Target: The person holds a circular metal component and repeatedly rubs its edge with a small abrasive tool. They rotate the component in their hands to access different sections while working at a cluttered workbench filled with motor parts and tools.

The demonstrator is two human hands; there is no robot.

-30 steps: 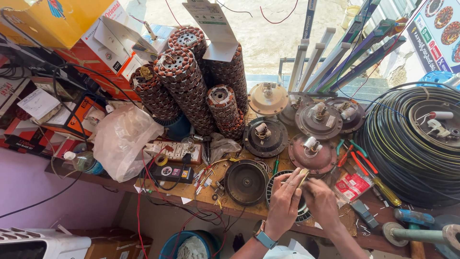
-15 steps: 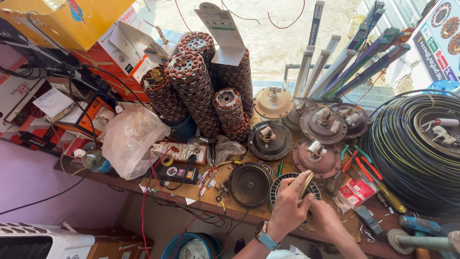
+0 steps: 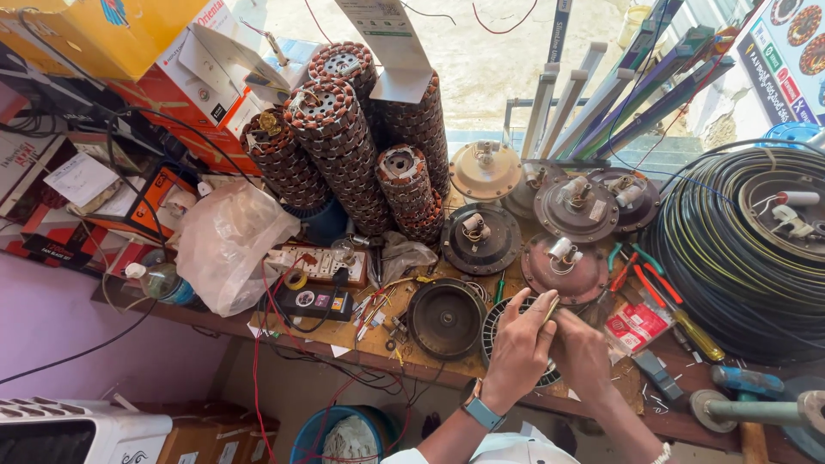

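Starting at the left edge, stacked cardboard boxes in yellow, orange and white lean over a cluttered wooden workbench. Below them sits a crumpled clear plastic bag, and just right of it a white power strip with red and black wires trailing off the bench edge. Behind these rise leaning stacks of copper-wound stators, several columns touching one another. In front of the stacks, near the bench edge, lies a round dark motor cover.

Just right of that cover, the left hand, with a blue-strapped watch on its wrist, has its fingers pressed together around a thin pale strip, pinching it at the upper end. The right hand touches the left hand from the right side with fingers curled; whether it also grips the strip I cannot tell. Both hands hover over a round ribbed stator ring, which lies on the bench and is mostly hidden beneath them.

Behind the hands rest several fan motor housings with white connectors on top. Further right lie red-handled pliers and a yellow-handled screwdriver, beside a small red packet. At the far right sits a large coil of black cable.
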